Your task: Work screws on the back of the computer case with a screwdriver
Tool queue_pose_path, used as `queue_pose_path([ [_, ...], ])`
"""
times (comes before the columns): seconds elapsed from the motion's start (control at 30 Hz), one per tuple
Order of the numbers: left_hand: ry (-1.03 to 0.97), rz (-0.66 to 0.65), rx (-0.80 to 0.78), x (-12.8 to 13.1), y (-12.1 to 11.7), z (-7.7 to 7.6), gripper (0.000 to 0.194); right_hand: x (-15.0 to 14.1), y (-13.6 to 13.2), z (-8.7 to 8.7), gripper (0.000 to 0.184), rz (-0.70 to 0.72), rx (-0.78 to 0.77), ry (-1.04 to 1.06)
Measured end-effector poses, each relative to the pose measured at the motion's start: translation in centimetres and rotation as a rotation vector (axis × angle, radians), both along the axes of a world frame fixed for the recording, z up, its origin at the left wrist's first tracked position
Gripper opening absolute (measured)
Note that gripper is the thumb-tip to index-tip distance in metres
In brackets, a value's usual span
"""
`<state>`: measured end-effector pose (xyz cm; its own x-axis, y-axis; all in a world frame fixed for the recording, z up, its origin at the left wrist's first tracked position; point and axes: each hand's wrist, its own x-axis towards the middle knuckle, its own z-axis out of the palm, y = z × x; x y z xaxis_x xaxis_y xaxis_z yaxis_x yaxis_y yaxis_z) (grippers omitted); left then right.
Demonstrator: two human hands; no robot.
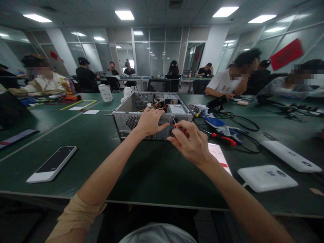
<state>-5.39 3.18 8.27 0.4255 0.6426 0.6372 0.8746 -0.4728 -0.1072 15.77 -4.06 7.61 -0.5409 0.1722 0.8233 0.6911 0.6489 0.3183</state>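
Observation:
An open grey computer case [126, 118] lies on the dark green table [141, 168] in front of me, its rear panel facing me. My left hand [150, 121] rests on the case's top rear edge, fingers curled over the metal. My right hand [190, 141] is closed around a screwdriver [175, 124] with an orange and black handle, its tip set against the rear panel near the power supply [177, 109]. Wires show inside the case.
A white phone [52, 163] lies at the left front. A second red-handled screwdriver [222, 137], black cables [240, 121], two white devices [267, 177] and a paper sheet [219, 153] lie at the right. Several other people sit at tables around and behind.

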Motion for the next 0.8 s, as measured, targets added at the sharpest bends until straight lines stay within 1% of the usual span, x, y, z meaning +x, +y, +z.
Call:
queue_pose_path([
  [0.07, 0.021, -0.005, -0.032, -0.1, -0.1, 0.3, 0.053, 0.0, -0.2, -0.5, 0.027, 0.031, -0.079, -0.022],
  [0.13, 0.032, 0.0, -0.049, -0.2, -0.3, 0.4, 0.056, 0.1, -0.2, -1.0, 0.024, 0.053, -0.138, 0.012],
  [0.23, 0.024, 0.029, -0.04, -0.1, -0.4, 0.4, 0.056, 0.2, 0.0, -1.8, 0.02, 0.051, -0.157, 0.093],
  [0.3, 0.011, 0.047, -0.038, 0.1, -0.5, 0.2, 0.056, 0.0, 0.0, -2.2, 0.018, 0.051, -0.116, 0.094],
  [0.47, -0.03, 0.056, -0.056, 0.3, -0.5, 0.0, 0.056, -1.1, -0.1, -3.0, 0.011, 0.049, 0.044, 0.076],
  [0.57, -0.037, 0.06, -0.046, 0.4, -0.4, 0.0, 0.052, -1.1, 0.1, -3.2, 0.019, 0.063, 0.108, 0.096],
  [0.63, -0.033, 0.064, -0.032, 0.4, -0.4, -0.1, 0.051, -0.5, 0.3, -3.2, 0.025, 0.057, 0.078, 0.104],
  [0.73, -0.035, 0.068, -0.011, 0.5, -0.3, -0.1, 0.05, 0.6, 0.8, -3.1, 0.033, 0.023, -0.061, 0.096],
  [0.8, -0.041, 0.072, -0.011, 0.5, -0.3, -0.1, 0.05, 1.1, 0.9, -2.9, 0.033, 0.007, -0.109, 0.113],
])
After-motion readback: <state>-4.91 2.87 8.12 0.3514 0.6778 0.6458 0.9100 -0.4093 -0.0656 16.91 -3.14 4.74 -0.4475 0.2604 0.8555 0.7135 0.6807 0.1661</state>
